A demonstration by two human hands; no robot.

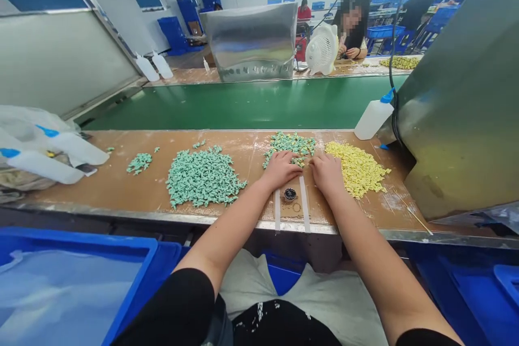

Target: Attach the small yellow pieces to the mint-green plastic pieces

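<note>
My left hand [283,168] rests at the near edge of a pile of mixed green and yellow small pieces [292,143]. Its thumb and forefinger are apart, with pieces visible between them. Just across from it, my right hand [327,171] has its fingers curled together beside the yellow pile [359,167]; whatever they hold is hidden. Below and between the hands, a small round black-topped cup [290,194] stands between two strips of white tape [278,211]. A large heap of green pieces [203,175] lies left of my left hand.
A small green cluster [139,163] and white squeeze bottles [44,166] are at the left. Another bottle [373,118] stands by a metal panel [462,108] at right. Beyond the bench runs a green conveyor belt [243,102]. Across it sit a fan [322,50] and a co-worker [354,21].
</note>
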